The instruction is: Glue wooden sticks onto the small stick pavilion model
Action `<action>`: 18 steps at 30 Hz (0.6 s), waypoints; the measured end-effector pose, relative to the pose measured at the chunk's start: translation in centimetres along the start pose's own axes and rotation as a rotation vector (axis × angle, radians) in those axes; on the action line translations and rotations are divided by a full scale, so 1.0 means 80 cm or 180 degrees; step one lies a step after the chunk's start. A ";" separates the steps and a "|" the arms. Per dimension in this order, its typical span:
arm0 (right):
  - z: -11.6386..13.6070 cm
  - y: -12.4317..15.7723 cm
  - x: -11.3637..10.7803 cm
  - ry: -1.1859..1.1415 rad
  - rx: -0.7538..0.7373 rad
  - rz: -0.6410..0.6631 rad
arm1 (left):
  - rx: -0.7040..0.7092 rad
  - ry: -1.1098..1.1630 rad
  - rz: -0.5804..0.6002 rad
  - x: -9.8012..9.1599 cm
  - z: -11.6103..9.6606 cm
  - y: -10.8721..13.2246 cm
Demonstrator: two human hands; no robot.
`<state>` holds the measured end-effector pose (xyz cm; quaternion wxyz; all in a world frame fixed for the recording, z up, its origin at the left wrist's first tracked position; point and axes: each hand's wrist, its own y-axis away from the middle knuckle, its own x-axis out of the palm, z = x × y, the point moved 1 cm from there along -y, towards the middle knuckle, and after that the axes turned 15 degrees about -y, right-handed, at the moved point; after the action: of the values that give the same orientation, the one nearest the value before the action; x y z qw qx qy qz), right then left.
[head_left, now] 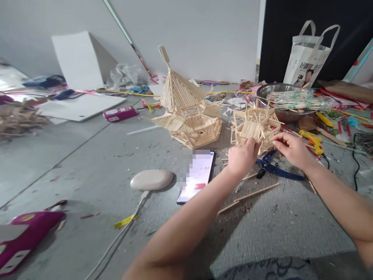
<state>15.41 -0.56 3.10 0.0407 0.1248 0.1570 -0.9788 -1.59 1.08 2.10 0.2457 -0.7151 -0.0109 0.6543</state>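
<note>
A small frame built of wooden sticks (255, 127) sits on the grey floor in front of me. My left hand (242, 156) is closed with its fingertips against the frame's near side. My right hand (290, 147) pinches the frame's right edge, fingers curled. A taller stick pavilion with a pointed roof (186, 105) stands to the left of the frame. Blue-handled cutters (272, 167) lie just below my hands, and loose sticks (256, 192) lie nearer to me.
A phone (198, 175) with a lit screen lies left of my left arm, beside a pale oval object (151, 179). A metal bowl (279, 111) holds packs of sticks. A yellow glue gun (313, 140), a white tote bag (310, 58), white boards (78, 105) and scraps lie around.
</note>
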 end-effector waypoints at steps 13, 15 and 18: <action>-0.011 -0.014 0.011 0.1504 -0.0868 0.0172 | 0.0024 -0.0340 0.0018 0.013 -0.006 -0.013; -0.014 -0.015 0.012 0.1571 -0.0928 0.0206 | 0.0099 -0.0396 0.0018 0.014 -0.005 -0.013; -0.016 -0.015 0.014 0.1645 -0.0937 0.0243 | 0.0207 -0.0411 0.0054 0.014 -0.004 -0.013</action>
<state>14.50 0.97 2.03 0.0538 0.3683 0.2976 -0.8791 -0.81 2.27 1.43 0.2620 -0.6631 0.0005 0.7012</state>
